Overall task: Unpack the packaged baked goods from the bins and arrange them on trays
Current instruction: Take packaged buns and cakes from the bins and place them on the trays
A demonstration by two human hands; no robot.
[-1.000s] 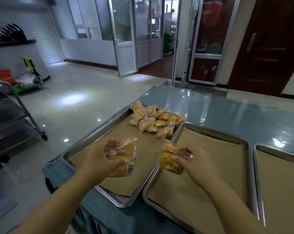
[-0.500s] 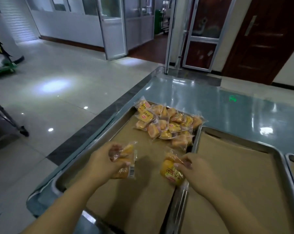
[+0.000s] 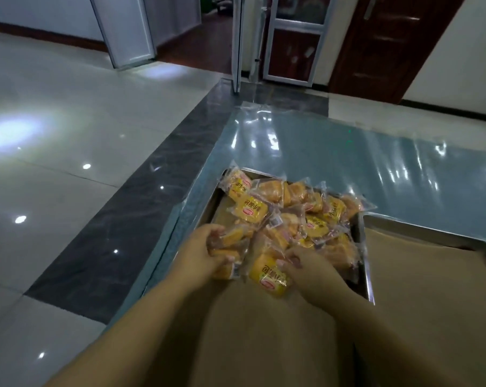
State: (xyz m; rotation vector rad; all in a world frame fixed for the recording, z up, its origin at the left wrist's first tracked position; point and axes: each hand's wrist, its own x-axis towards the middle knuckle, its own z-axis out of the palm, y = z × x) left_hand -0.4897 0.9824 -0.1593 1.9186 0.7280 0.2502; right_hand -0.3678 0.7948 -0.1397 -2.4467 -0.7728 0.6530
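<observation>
The left hand curls round one wrapped packet; the right hand pinches a second packet by its far end. Both packets lie just ahead of the hands, touching the near edge of the pile heaped at the far end of the left tray. The second packet's long axis runs diagonally, far-left to near-right. Whether either rests on the paper liner cannot be settled, as the hands cover it. Open liner lies nearward; the right tray alongside and the desk beyond offer further room.
</observation>
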